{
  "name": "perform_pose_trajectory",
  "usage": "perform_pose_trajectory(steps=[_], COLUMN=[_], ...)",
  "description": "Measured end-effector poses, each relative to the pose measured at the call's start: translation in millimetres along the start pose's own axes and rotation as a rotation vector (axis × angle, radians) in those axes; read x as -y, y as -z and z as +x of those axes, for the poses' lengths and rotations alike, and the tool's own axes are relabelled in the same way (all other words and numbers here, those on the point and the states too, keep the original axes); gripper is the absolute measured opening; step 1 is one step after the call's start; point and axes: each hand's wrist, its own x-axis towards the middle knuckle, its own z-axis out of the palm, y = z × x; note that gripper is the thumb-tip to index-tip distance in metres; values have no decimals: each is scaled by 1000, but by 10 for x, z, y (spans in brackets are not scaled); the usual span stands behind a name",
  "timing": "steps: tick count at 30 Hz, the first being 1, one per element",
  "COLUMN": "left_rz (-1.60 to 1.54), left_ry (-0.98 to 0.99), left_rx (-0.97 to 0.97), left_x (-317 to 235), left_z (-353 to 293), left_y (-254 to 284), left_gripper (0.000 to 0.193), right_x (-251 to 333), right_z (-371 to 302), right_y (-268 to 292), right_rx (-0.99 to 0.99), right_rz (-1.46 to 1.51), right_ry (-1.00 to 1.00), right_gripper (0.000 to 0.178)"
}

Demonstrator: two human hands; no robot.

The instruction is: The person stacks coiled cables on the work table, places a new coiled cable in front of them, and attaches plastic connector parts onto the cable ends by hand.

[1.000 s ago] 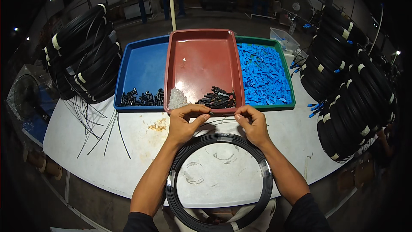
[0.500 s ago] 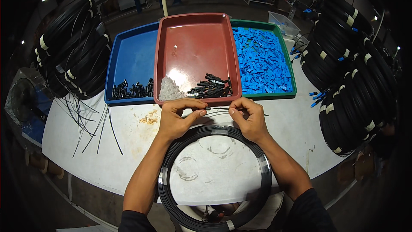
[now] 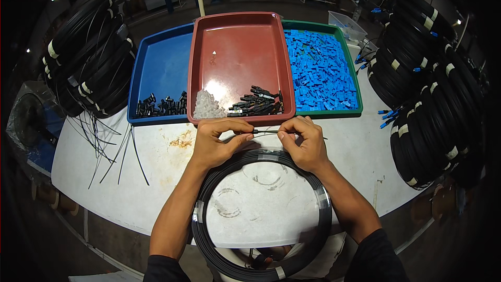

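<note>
Black cable, wound into a coil (image 3: 324, 224) and bound with clear tape (image 3: 198, 212), lies across the near edge of the white table (image 3: 130, 206); it looks fairly heavy and springy, best lifted by taped spots on opposite sides. Just beyond its far rim, the left hand (image 3: 219, 140) pinches a small black sleeve (image 3: 254, 131) between thumb and forefinger, and the right hand (image 3: 305, 143) pinches a thin cable end (image 3: 267, 131), a short length showing between them. That strand is probably light and semi-stiff, liable to bow, so hold it close to its tip; the sleeve seems hard and smooth, apt to slip, so take it around its barrel. Whether the two touch is too small to tell. Farther off, the red tray (image 3: 240, 57) holds black connectors (image 3: 258, 103) and whitish pieces (image 3: 209, 106).
</note>
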Motion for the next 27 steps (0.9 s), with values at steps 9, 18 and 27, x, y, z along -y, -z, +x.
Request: perform_pose_trajectory(steps=[9,18,27], left_rz=[95,75,126], left_ry=[-38,-46,-17], left_rx=[41,91,-5], left_x=[-94,-105,-78], left_z=[25,10,7], left_y=[-25,-11,-22], left_gripper=[16,20,19], right_x=[49,63,66], right_z=[9,14,17], right_y=[31,10,12], right_rx=[21,50,38], right_rz=[-61,-35,-40], right_ry=[87,77,89], right_gripper=[5,6,5])
